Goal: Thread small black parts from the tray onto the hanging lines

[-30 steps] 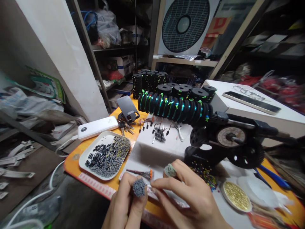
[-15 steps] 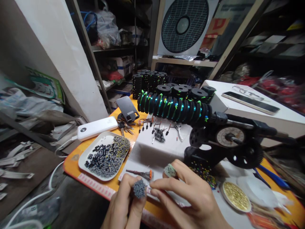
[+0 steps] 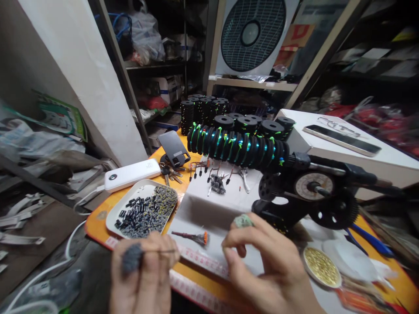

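Left hand (image 3: 144, 270) closed round dark grey bundle (image 3: 132, 258), thin dark strand (image 3: 165, 251) across its fingertips. Right hand (image 3: 265, 261) beside it, thumb and forefinger nearly meeting; view too soft to tell if anything tiny is pinched. Beyond: orange-tipped bundle (image 3: 193, 237) lying on white surface (image 3: 186, 226); parts tray (image 3: 120, 204) off left. Farther: ringed black roller (image 3: 238, 146). Risks: slack left grip could splay the grey bundle or drop the strand; a knuckle catching the tray's near edge could spill parts.
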The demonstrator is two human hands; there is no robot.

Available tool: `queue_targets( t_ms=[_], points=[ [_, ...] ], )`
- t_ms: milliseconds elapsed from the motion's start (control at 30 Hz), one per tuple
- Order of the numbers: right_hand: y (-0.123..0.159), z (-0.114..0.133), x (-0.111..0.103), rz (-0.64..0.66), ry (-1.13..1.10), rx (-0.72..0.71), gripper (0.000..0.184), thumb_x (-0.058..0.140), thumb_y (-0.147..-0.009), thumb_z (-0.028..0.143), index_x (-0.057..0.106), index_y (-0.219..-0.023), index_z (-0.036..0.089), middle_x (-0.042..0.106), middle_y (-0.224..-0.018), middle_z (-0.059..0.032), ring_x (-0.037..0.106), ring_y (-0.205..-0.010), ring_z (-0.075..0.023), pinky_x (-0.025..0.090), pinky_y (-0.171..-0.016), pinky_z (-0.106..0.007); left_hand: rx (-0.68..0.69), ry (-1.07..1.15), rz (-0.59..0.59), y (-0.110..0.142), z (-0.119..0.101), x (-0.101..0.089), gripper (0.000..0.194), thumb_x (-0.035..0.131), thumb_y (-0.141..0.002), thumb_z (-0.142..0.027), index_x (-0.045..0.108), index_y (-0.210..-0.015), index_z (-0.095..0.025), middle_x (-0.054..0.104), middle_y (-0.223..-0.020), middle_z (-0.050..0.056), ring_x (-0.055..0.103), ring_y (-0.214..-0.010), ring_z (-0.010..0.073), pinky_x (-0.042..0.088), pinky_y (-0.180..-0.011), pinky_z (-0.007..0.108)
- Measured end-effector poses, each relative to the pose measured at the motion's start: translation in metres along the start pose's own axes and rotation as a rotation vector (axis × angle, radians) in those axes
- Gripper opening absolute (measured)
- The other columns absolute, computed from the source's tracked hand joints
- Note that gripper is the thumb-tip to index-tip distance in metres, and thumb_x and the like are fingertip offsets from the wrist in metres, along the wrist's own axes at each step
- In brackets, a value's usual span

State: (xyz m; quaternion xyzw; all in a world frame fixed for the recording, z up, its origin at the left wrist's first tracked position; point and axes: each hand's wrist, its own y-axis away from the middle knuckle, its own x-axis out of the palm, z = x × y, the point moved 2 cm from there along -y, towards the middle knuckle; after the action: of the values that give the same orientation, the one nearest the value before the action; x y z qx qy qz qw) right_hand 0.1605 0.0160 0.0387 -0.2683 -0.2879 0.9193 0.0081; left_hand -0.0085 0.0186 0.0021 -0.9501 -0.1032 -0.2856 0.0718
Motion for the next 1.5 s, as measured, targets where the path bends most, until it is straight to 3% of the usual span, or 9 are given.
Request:
queue_targets(
  t_ms=[167,333,433,533,700,867,1000,1200,1500],
  points=[
    [-0.003,0.003,-0.001,0.014,-0.065,0.044,0.017,0.049,-0.088,0.007,0.053,-0.081,0.021,0.056,-0.072,0.0013,0.054,-0.063,-0.0116,0.045,-0.057,-0.023,-0.225,-0.158,0.154,-0.013,-0.002,-0.003,0.015,0.073,-0.087,-0.037,0.066,-0.088,-0.024,0.069,-0.091,-0.001,0.057,-0.066,0.0105,0.047,-0.061,0.02],
    [0.003,0.001,0.004,0.104,0.007,0.09,0.014,0.057,-0.086,0.012,0.065,-0.078,0.021,0.059,-0.067,-0.0004,0.056,-0.063,-0.014,0.045,-0.058,-0.026,-0.477,-0.071,0.328,-0.002,0.014,0.002,0.029,0.071,-0.086,-0.045,0.06,-0.078,-0.02,0.058,-0.064,-0.004,0.049,-0.052,0.0083,0.039,-0.047,0.018],
    [0.003,-0.004,0.005,0.081,0.033,0.094,0.016,0.061,-0.087,0.016,0.074,-0.083,0.024,0.061,-0.064,-0.0009,0.058,-0.065,-0.0163,0.046,-0.059,-0.028,-0.63,0.015,0.309,0.005,0.02,0.006,0.034,0.076,-0.08,-0.05,0.061,-0.085,-0.02,0.05,-0.059,-0.007,0.04,-0.051,0.0068,0.033,-0.046,0.017],
    [0.001,-0.007,0.007,0.02,0.013,0.083,0.017,0.063,-0.088,0.016,0.077,-0.086,0.026,0.063,-0.064,-0.0008,0.056,-0.063,-0.0161,0.046,-0.056,-0.027,-0.7,0.058,0.268,0.01,0.021,0.008,0.043,0.079,-0.075,-0.055,0.063,-0.097,-0.022,0.05,-0.06,-0.006,0.042,-0.053,0.0085,0.034,-0.048,0.018],
    [-0.001,-0.005,0.009,-0.073,-0.077,0.093,0.012,0.07,-0.086,0.019,0.08,-0.085,0.025,0.063,-0.065,-0.0012,0.055,-0.059,-0.0134,0.047,-0.053,-0.024,-0.642,-0.178,0.216,0.015,0.024,0.002,0.045,0.073,-0.081,-0.055,0.064,-0.113,-0.025,0.059,-0.066,-0.001,0.051,-0.058,0.0148,0.043,-0.053,0.023],
    [0.002,-0.002,0.01,-0.041,-0.066,0.149,0.012,0.067,-0.085,0.017,0.077,-0.08,0.023,0.064,-0.068,-0.0009,0.057,-0.063,-0.0137,0.048,-0.058,-0.025,-0.432,-0.369,0.226,0.011,0.025,-0.004,0.027,0.074,-0.084,-0.042,0.069,-0.104,-0.024,0.067,-0.081,0.004,0.059,-0.078,0.0217,0.049,-0.068,0.027],
    [0.004,0.0,0.009,-0.034,-0.034,0.116,0.012,0.065,-0.086,0.016,0.074,-0.08,0.021,0.065,-0.067,-0.0006,0.058,-0.063,-0.0142,0.048,-0.061,-0.027,-0.47,-0.279,0.233,0.011,0.025,0.003,0.026,0.072,-0.084,-0.048,0.066,-0.091,-0.024,0.058,-0.065,-0.001,0.053,-0.063,0.016,0.045,-0.06,0.024],
    [0.001,0.0,0.009,-0.005,0.043,-0.032,0.014,0.063,-0.088,0.013,0.075,-0.083,0.019,0.056,-0.065,-0.0015,0.052,-0.061,-0.0151,0.042,-0.055,-0.026,-0.54,0.009,0.121,0.009,0.018,0.011,0.039,0.081,-0.075,-0.051,0.053,-0.076,-0.023,0.044,-0.057,-0.008,0.039,-0.051,0.0074,0.034,-0.049,0.019],
    [0.003,-0.005,0.014,0.031,0.223,-0.187,0.015,0.061,-0.089,0.009,0.075,-0.089,0.017,0.052,-0.065,-0.0028,0.046,-0.062,-0.0164,0.035,-0.052,-0.027,-0.6,0.037,0.221,0.006,0.013,0.007,0.039,0.077,-0.079,-0.049,0.05,-0.075,-0.021,0.044,-0.054,-0.009,0.03,-0.048,0.0058,0.023,-0.047,0.02]
  ],
)
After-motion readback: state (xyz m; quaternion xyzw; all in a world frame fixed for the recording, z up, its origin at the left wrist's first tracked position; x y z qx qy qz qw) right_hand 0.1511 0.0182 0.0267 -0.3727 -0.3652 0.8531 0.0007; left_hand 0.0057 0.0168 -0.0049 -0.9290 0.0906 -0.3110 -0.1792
